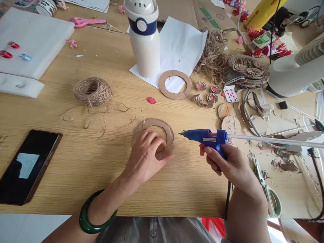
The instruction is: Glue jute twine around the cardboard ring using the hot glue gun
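Observation:
My right hand (222, 157) grips a blue hot glue gun (206, 135), its tip pointing left and a long clear glue stick (265, 139) sticking out of its back. To the left of the tip, a cardboard ring (170, 130) rests on the table. Curled over that ring's near side is my left hand (148, 152), with the thumb at the right edge; part of the ring is hidden under the fingers. A strand of twine (121, 109) runs from the ring to a ball of jute twine (92, 90) at the left. The glue tip and the ring are apart.
Ahead stand a white bottle (145, 50) and another cardboard ring (164, 89). A phone (26, 168) lies left, scissors (263, 189) right. Cardboard discs (230, 125), paper rosettes (212, 98) and tangled twine (212, 54) crowd the right side. A black cord (227, 199) hangs over the near edge.

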Demonstrator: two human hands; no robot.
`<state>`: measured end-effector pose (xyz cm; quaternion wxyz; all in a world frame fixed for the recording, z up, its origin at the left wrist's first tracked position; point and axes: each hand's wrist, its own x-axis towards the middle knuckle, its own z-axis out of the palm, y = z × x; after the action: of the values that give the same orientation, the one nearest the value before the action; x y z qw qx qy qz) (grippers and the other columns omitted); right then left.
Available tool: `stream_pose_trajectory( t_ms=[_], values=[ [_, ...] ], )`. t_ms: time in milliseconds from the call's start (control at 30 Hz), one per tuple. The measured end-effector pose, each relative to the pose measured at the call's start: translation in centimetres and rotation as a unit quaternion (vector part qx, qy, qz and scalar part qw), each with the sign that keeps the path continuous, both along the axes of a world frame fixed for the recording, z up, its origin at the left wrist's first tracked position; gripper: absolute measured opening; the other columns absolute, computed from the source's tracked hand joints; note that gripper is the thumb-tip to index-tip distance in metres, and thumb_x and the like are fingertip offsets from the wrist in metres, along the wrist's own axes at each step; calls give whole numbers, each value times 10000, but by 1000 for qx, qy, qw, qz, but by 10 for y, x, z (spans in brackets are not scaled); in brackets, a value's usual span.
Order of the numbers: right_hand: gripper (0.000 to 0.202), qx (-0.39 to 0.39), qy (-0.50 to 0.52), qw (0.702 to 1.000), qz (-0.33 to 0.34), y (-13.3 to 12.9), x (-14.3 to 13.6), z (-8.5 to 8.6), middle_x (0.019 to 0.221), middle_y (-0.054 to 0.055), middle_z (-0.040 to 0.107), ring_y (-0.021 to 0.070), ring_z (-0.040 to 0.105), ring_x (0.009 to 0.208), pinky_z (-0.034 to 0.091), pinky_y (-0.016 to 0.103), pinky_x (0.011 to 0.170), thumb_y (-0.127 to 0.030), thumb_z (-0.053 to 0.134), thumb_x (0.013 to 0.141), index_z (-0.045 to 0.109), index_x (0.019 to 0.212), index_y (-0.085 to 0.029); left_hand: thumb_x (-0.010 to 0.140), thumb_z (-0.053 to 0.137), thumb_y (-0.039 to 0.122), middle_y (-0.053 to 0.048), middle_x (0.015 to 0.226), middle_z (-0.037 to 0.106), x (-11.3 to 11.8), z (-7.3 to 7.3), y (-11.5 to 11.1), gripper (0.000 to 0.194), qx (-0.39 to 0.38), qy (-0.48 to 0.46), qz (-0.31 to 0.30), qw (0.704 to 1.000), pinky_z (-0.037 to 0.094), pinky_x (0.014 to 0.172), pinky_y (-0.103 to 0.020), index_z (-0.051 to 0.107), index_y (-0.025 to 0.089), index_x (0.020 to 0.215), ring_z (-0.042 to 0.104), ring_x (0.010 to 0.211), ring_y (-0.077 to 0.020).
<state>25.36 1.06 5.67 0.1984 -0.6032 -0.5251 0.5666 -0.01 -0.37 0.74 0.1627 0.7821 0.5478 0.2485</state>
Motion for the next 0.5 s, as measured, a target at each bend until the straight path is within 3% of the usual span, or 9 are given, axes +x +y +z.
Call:
stream_pose_trajectory(
  t_ms=[267, 500],
  values=[
    [540, 5, -35, 999, 36, 1, 1, -5, 585, -43, 444, 81, 388, 458, 338, 222, 388, -681, 588, 899, 626, 914, -142, 798, 822, 266, -75, 918, 643, 6, -3, 0, 231, 9, 10, 24, 1000, 534, 988, -525, 620, 167, 848, 584, 1028, -311],
    [530, 13, -59, 997, 45, -2, 3, -3, 575, -25, 469, 91, 418, 451, 347, 232, 374, -658, 595, 902, 660, 890, -132, 925, 668, 165, -34, 907, 654, 0, -11, 1, 113, 25, -60, 6, 998, 454, 1143, -509, 631, 173, 819, 600, 973, -213]
  ],
)
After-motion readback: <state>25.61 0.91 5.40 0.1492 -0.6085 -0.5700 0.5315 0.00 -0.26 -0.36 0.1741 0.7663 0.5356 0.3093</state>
